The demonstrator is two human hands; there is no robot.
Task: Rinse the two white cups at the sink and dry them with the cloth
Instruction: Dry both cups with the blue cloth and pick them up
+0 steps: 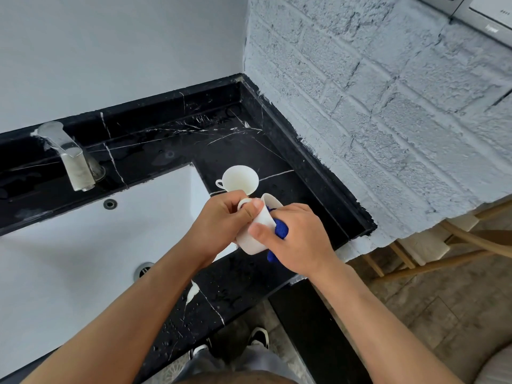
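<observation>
My left hand (221, 217) grips a white cup (256, 234) by its handle and side, tilted over the black counter at the sink's right edge. My right hand (296, 239) presses a blue cloth (281, 230) against that cup, thumb lying across the cup's wall; most of the cloth is hidden under the palm. A second white cup (239, 180) stands upright on the counter just behind my hands, its handle pointing left.
The white sink basin (83, 245) with its drain (144, 268) lies to the left, a metal tap (73, 159) behind it. The black marble counter (277, 151) is wet and ends at a brick wall on the right. Wooden chair legs (443, 256) stand beyond the counter.
</observation>
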